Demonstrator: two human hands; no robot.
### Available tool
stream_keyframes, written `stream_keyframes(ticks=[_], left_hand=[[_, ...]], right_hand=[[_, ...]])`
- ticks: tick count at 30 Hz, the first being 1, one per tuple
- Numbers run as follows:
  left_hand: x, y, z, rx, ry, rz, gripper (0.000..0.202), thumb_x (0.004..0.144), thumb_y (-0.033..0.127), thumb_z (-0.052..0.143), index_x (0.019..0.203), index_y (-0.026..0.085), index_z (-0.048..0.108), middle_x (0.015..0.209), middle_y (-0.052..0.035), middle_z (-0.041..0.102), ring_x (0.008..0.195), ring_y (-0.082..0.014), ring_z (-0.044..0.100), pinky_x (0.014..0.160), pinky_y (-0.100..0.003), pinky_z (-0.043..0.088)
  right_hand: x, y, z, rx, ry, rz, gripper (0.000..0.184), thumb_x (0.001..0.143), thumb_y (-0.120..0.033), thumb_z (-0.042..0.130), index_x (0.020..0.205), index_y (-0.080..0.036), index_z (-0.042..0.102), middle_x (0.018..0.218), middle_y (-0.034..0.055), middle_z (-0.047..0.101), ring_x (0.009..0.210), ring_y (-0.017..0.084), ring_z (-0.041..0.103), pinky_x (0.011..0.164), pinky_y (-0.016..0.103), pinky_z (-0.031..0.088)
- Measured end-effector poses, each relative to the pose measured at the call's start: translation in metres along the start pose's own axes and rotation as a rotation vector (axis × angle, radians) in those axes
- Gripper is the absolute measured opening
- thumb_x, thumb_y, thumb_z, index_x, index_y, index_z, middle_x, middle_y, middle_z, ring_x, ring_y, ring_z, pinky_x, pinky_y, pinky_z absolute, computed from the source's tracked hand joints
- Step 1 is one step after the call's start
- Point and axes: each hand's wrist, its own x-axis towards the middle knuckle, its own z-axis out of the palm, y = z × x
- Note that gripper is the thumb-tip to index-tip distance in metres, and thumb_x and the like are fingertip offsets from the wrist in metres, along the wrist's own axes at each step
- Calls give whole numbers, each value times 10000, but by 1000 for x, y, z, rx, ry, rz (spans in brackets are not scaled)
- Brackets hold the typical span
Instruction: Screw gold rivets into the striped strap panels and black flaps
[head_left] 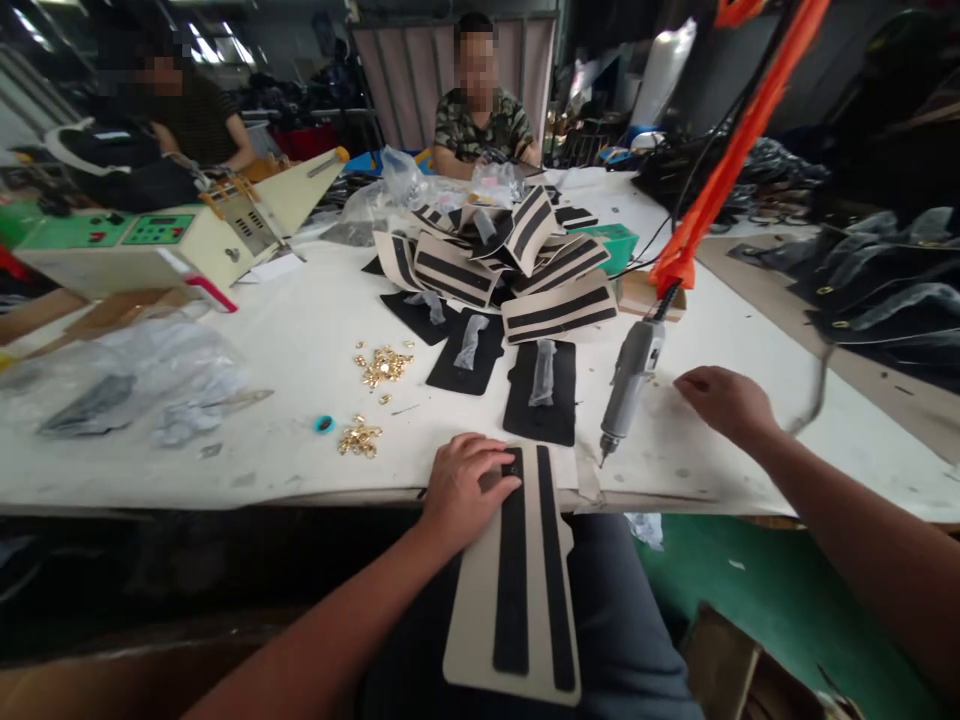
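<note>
A beige panel with two black strips (532, 600) reaches from the table edge down over my lap. My left hand (466, 490) grips its upper left part, fingers and thumb laid over the top near a strip. On the table to the right, my right hand (724, 400) is closed with the fingers curled; what they hold, if anything, is hidden. Between the hands hangs a grey electric screwdriver (630, 385), tip down, touched by neither hand. Black panels with clear plastic wrapping (540, 395) lie just beyond my left hand. Gold-coloured metal pieces (360, 437) lie to its left.
More striped panels (510, 250) are heaped mid-table beside a green box (611, 245). An orange-wrapped cable (739, 150) comes down from above. A cream machine (172, 235) and plastic bags (127, 375) occupy the left. Two people (484, 125) sit beyond the table.
</note>
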Motion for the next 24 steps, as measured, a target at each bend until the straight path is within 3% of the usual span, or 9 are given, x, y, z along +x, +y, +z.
stream_keyframes(ticks=[2,5,8,11,14,16,24], left_hand=[[-1,1,0,-23,8,-6,222,825,249,883,1030,297,809,1210,-4,802,1233,-292,632,1059,-517,490],[-3,1,0,-36,14,6,240,826,255,890,1047,295,802,1211,3,800,1238,-285,627,1064,-512,480],[-4,1,0,-36,14,17,241,826,259,895,1044,287,796,1208,7,800,1236,-280,627,1056,-504,476],[-3,2,0,-23,20,21,242,819,259,905,1031,279,792,1200,4,801,1226,-277,632,1043,-494,477],[-3,2,0,-13,24,35,252,825,274,902,1050,280,789,1207,-3,798,1223,-274,634,1040,-486,478],[-4,1,1,-13,26,45,248,834,287,894,1059,281,789,1210,-7,796,1223,-273,632,1040,-484,477],[-7,-5,5,6,35,62,227,870,330,862,1077,284,780,1221,1,787,1225,-265,617,1027,-480,480]], right_hand=[[-20,-5,-8,75,5,17,359,951,-452,560,1034,-181,779,1038,159,790,866,293,706,708,384,450],[-73,-31,-19,337,-45,9,396,918,-563,618,990,-198,753,814,94,761,751,263,719,668,352,485],[-131,-81,-17,552,-285,-163,414,939,-624,636,948,-221,727,753,34,702,671,219,646,627,323,468],[-161,-138,0,658,-419,-378,302,1025,-490,587,907,-232,691,840,23,690,789,204,637,725,312,478],[-158,-178,22,671,-409,-493,223,1045,-379,566,922,-230,678,903,20,674,846,196,639,790,317,476],[-148,-191,34,638,-393,-529,197,1043,-344,568,930,-229,682,939,23,671,871,195,644,803,321,472],[-137,-196,50,489,-401,-569,143,1013,-284,601,926,-233,702,933,6,676,849,185,643,773,306,443]])
